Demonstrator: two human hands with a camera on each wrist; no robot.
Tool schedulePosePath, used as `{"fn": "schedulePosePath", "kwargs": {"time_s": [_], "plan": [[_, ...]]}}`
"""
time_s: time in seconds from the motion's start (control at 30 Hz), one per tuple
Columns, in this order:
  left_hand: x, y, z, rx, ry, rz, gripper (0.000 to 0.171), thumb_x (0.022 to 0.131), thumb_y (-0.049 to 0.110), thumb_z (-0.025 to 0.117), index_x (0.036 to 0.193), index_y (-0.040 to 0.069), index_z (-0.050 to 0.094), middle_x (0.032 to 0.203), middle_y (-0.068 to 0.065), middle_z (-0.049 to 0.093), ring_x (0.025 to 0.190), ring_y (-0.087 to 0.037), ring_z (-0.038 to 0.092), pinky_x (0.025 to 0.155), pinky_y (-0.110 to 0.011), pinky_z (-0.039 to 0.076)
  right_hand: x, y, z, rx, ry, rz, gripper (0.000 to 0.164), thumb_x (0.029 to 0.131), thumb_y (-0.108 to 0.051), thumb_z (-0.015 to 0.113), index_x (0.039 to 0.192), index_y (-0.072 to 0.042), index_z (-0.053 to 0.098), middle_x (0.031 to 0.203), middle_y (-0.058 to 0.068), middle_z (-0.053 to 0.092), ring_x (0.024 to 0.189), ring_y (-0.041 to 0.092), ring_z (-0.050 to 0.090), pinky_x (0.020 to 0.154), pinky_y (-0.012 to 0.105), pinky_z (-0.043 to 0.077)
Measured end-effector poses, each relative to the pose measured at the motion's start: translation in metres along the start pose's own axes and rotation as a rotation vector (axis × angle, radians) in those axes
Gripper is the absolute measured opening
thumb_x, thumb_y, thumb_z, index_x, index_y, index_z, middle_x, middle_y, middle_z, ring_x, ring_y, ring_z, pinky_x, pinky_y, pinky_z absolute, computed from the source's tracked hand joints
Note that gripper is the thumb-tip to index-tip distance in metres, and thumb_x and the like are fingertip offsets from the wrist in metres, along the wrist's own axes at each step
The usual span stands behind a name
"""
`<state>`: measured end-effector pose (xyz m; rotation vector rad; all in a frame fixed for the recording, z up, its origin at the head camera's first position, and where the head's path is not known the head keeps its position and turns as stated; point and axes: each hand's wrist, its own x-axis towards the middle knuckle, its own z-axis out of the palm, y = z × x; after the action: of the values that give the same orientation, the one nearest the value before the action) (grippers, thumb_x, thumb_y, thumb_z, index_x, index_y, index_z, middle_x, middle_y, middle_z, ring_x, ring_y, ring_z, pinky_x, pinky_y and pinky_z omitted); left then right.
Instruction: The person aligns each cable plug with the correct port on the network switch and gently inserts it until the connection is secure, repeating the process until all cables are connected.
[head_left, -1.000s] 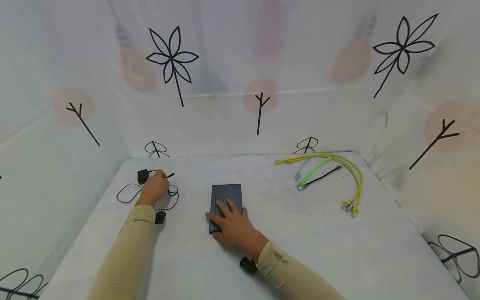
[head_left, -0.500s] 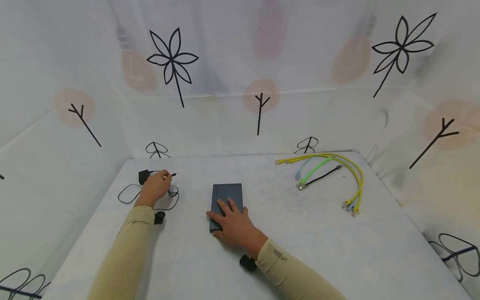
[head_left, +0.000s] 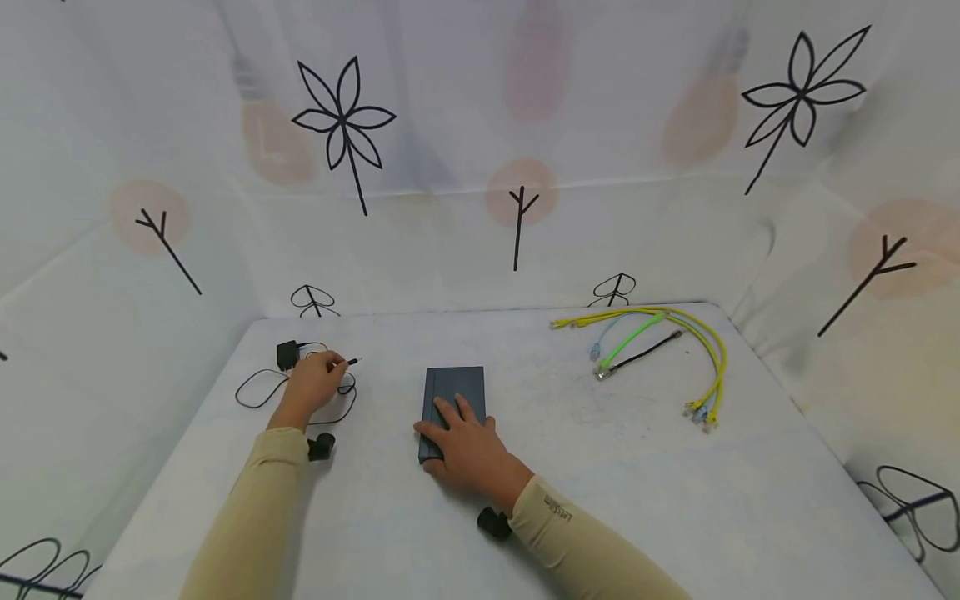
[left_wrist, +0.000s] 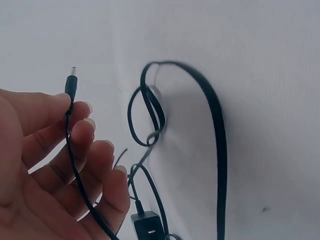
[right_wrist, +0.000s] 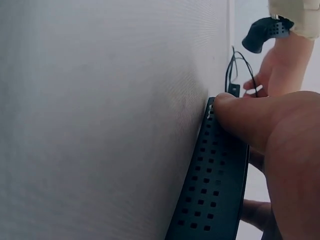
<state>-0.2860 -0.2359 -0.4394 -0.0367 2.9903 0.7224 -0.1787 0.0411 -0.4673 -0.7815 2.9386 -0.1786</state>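
Note:
My left hand [head_left: 313, 385] pinches the black barrel plug [left_wrist: 71, 88] of a power adapter cable between thumb and fingers. In the left wrist view the metal tip points up, and the thin cord runs down past my fingers. The black power adapter [head_left: 287, 354] lies just beyond that hand, its cord looped on the table. My right hand [head_left: 472, 446] rests with spread fingers on a flat dark network switch [head_left: 459, 383]. Its thumb touches the side with square vent holes [right_wrist: 200, 187] in the right wrist view. The hand hides the near part of the switch.
Several network cables lie at the back right of the white table [head_left: 600, 500]: yellow [head_left: 722, 354], green [head_left: 632, 340], black [head_left: 645, 354] and light blue ones. Patterned white cloth [head_left: 450, 242] stands behind and at the sides. A black wrist camera sits under each sleeve.
My left hand has shifted slightly to the right and toward me, carrying the plug along. The right hand and the network switch have stayed almost in place.

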Motion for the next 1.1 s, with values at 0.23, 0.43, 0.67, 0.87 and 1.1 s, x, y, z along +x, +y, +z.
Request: {"fn": "schedulePosePath", "kwargs": {"time_s": [0.23,0.43,0.67,0.87,1.1], "plan": [[-0.010,0.004,0.003,-0.061,-0.004,0.003,0.034,0.101,0.030,0.048,0.123,0.008,0.062,0.115,-0.016,0.063,0.097,-0.028,0.059,0.078,-0.040,0.048,0.001,0.001,-0.002,-0.006,0.010,-0.001,0.062,0.092,-0.059,0.054,0.148,-0.045,0.033,0.160,0.001,0.026,0.148,0.034,0.024,0.094,0.062,0.043],[-0.019,0.008,0.007,-0.080,-0.011,0.008,0.031,0.101,0.028,0.049,0.120,0.008,0.063,0.114,-0.014,0.063,0.100,-0.028,0.058,0.081,-0.042,0.048,0.001,0.002,-0.003,0.011,0.000,-0.001,0.063,0.092,-0.059,0.054,0.149,-0.044,0.032,0.161,0.000,0.025,0.148,0.033,0.023,0.095,0.060,0.043],[-0.029,0.009,0.014,-0.103,-0.034,0.022,0.029,0.101,0.026,0.048,0.118,0.008,0.063,0.110,-0.012,0.064,0.098,-0.026,0.057,0.083,-0.043,0.047,0.001,0.004,-0.006,0.074,-0.041,0.006,0.062,0.092,-0.058,0.053,0.149,-0.044,0.032,0.162,-0.001,0.021,0.149,0.032,0.019,0.099,0.062,0.039],[-0.037,0.011,0.022,-0.110,-0.081,0.070,0.028,0.101,0.026,0.049,0.117,0.008,0.063,0.112,-0.011,0.065,0.100,-0.025,0.059,0.085,-0.043,0.048,0.002,0.008,-0.007,0.116,-0.056,0.002,0.062,0.093,-0.058,0.053,0.149,-0.044,0.031,0.162,-0.001,0.020,0.150,0.030,0.016,0.103,0.064,0.035],[-0.044,0.012,0.026,-0.111,-0.091,0.097,0.026,0.101,0.025,0.051,0.116,0.009,0.064,0.111,-0.009,0.066,0.099,-0.023,0.059,0.085,-0.043,0.048,-0.001,0.016,-0.009,0.187,-0.069,-0.014,0.068,0.093,-0.057,0.054,0.153,-0.037,0.029,0.163,-0.002,0.018,0.152,0.026,0.013,0.108,0.061,0.032]]}}
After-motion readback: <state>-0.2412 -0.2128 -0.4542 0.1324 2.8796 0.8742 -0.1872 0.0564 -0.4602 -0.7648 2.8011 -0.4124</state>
